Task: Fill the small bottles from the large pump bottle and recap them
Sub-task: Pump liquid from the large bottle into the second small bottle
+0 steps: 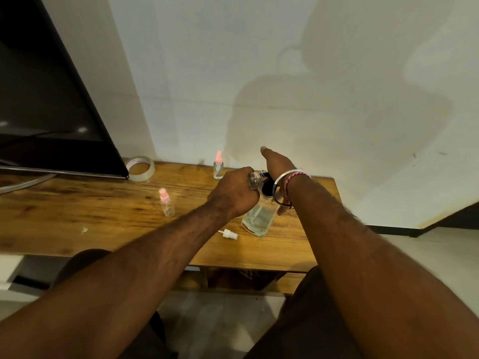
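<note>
Nearest the camera, two bare forearms are seen rising from the lower corners of the frame toward its centre, over the near edge of the wooden bench (103, 224). The left hand (233, 195) is closed into a fist around a small clear bottle (253, 180), which is held tilted with its open mouth against the black pump head (265, 189) of the large pump bottle (259, 220). The right hand (278, 161) is laid over the pump head, its fingers stretched forward and apparently gripping nothing; whether the palm is actually pressing cannot be told, since a metal bangle (278, 185) and red thread at the wrist hide the contact. The large bottle is stood just right of centre and is partly filled with clear liquid. A white spray cap (229, 234) is seen lying on the bench just below and left of it, presumably belonging to the bottle in hand. Two further small bottles, each capped in pink, are stood on the bench: one (167, 203) left of centre, one (218, 167) farther back near the wall. A tape roll (141, 168) is seen at the upper left of the bench. The filling is judged best done with short, slow strokes, the small mouth kept hard against the nozzle and the large bottle steadied, so that nothing is spilled.
</note>
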A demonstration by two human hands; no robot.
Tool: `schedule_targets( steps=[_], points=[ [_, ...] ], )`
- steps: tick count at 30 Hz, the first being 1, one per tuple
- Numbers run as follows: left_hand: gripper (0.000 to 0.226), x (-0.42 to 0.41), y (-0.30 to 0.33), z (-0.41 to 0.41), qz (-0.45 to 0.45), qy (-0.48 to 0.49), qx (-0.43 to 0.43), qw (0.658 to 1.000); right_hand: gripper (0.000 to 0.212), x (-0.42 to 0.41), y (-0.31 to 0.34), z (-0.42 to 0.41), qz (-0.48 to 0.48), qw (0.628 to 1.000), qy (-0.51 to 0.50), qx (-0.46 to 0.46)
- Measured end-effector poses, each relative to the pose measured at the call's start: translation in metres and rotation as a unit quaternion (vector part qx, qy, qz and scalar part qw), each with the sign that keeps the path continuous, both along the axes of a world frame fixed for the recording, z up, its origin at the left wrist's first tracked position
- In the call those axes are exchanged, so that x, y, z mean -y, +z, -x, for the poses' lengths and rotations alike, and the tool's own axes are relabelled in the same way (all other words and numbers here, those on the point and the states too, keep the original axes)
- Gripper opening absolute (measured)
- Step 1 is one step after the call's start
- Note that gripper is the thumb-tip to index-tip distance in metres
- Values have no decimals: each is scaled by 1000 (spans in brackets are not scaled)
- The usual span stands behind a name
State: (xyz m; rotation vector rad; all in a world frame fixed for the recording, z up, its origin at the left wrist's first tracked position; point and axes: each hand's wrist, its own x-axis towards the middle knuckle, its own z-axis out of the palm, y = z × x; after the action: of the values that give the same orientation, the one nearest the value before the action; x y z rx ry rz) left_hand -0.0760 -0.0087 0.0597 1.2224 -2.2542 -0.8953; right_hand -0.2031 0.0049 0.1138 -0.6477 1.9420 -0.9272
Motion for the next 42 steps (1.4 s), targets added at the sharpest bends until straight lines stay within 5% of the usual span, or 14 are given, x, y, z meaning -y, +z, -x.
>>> schedule_targets(
  steps=[18,22,27,30,33,42],
  points=[
    [11,-2,-6,-1,-5,23,6,1000,70,-4,-9,-8,-36,974,57,-218],
    [11,-4,-6,-2,-13,19,4,1000,67,-6,-6,-8,-26,982,44,-182],
    [13,-2,3,-2,-12,11,-5,1000,49,1,2,-1,-9,1000,-10,-12],
    [10,-2,3,0,-9,11,-3,1000,57,0,8,0,-17,999,-5,35],
    [10,-2,2,0,-11,13,-7,1000,69,6,3,3,-15,999,2,40],
    [17,-1,1,1,-13,12,-7,1000,50,1,0,1,-7,999,23,-31]
  ],
)
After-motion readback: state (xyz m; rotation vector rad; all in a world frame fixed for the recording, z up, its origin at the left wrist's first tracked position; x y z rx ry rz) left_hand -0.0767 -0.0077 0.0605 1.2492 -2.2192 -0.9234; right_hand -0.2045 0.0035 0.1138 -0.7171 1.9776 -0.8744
